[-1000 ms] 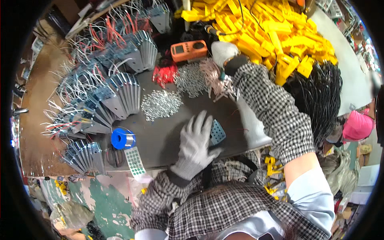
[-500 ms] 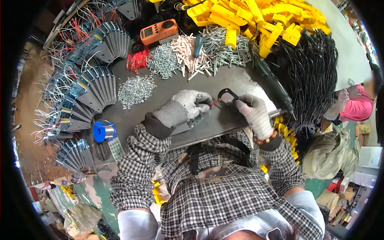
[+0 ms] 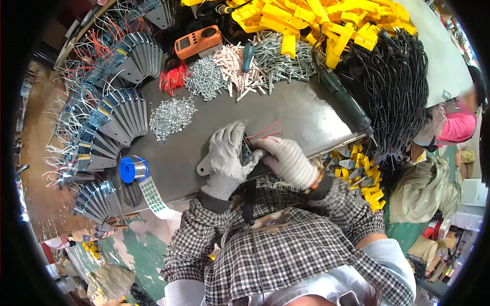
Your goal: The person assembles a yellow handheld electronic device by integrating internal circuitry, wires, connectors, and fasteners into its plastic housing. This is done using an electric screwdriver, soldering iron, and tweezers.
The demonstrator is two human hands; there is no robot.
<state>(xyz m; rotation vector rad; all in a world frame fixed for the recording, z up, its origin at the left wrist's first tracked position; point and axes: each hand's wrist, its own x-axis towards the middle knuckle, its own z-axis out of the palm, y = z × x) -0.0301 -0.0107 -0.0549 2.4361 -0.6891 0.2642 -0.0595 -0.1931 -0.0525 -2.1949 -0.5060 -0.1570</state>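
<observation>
My left hand (image 3: 227, 153), in a grey knit glove, is wrapped round a grey metal plate (image 3: 204, 166) with a rounded, holed end. A dark circuit board (image 3: 246, 152) on the plate shows between my hands. Two red wires (image 3: 266, 133) stick out from the board and spread to the right. My right hand (image 3: 290, 160), gloved in white with stripes, closes its thumb and fingers on the board's right side. Its fingertips are partly hidden. Both hands are over the bench's front edge.
Loose nuts (image 3: 172, 117), screws (image 3: 204, 77) and a screwdriver (image 3: 248, 57) lie beyond my hands. Similar wired plates (image 3: 120, 115) curve along the left, near a solder spool (image 3: 133, 169). A power screwdriver (image 3: 347, 102), black cables (image 3: 393, 97) and yellow housings (image 3: 326, 25) are right and behind.
The black looped tool has left my right hand and is out of sight. My right hand moved left and down to the board; my left hand turned upright round the plate.
</observation>
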